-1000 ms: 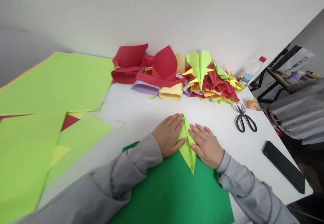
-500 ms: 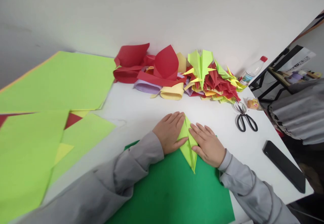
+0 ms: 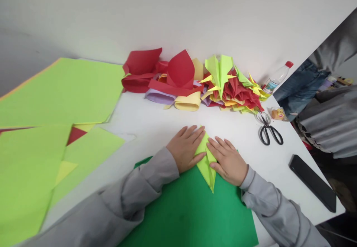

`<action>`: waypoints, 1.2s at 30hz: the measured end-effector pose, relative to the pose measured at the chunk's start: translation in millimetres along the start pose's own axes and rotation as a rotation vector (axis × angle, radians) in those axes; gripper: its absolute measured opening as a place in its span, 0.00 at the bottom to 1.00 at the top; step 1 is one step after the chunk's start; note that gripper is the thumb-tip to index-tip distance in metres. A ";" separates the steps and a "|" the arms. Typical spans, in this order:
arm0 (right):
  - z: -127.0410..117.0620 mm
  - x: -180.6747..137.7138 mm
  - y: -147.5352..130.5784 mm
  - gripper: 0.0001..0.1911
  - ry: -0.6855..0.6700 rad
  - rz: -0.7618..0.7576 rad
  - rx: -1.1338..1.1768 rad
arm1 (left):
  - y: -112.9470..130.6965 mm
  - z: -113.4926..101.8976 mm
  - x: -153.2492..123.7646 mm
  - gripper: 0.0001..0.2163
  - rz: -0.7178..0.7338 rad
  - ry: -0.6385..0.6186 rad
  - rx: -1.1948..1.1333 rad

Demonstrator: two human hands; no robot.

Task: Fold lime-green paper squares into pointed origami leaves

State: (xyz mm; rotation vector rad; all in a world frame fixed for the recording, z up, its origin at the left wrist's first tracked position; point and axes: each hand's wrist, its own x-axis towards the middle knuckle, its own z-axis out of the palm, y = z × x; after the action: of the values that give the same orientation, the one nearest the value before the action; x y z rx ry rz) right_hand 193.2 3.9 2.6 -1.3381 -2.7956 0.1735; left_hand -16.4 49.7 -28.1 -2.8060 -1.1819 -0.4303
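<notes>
A piece of folded yellow-green paper [image 3: 206, 169], long and pointed at its lower end, lies on a dark green sheet [image 3: 192, 213]. Flat across its left upper side rests my left hand [image 3: 186, 148], fingers stretched out and the thumb reaching to the middle crease. My right hand [image 3: 228, 160] lies flat on the right side, its fingertips and thumb pressing the paper. Both hands are open and grip nothing. Part of the folded paper is hidden under the fingers.
Large yellow-green sheets [image 3: 33, 157] cover the left. Along the wall stand rolled red paper pieces [image 3: 181, 70] and a heap of folded paper shapes [image 3: 237, 89]. Scissors [image 3: 267, 130], a bottle [image 3: 278, 79], a small snack packet [image 3: 278, 114] and a black phone-like object [image 3: 314, 182] lie right. A person [image 3: 302, 79] stands beyond.
My left hand has shifted slightly down and left on the folded paper; the right hand stays pressed on it. A person in jeans has come into view at the right.
</notes>
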 end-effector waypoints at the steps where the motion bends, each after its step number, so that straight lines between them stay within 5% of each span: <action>1: -0.2 0.0 0.1 0.29 0.000 0.000 0.001 | 0.3 -0.2 -0.1 0.28 -0.002 -0.004 0.004; 36: 1.5 -1.1 3.1 0.30 -0.013 -0.016 0.022 | -1.1 -4.2 -0.2 0.28 -0.002 -0.026 0.077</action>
State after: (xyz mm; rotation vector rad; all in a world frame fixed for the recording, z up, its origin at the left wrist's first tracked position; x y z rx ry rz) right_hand 196.2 4.9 0.8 -1.3142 -2.8058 0.2121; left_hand -18.2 49.7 -24.2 -2.7534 -1.1801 -0.3414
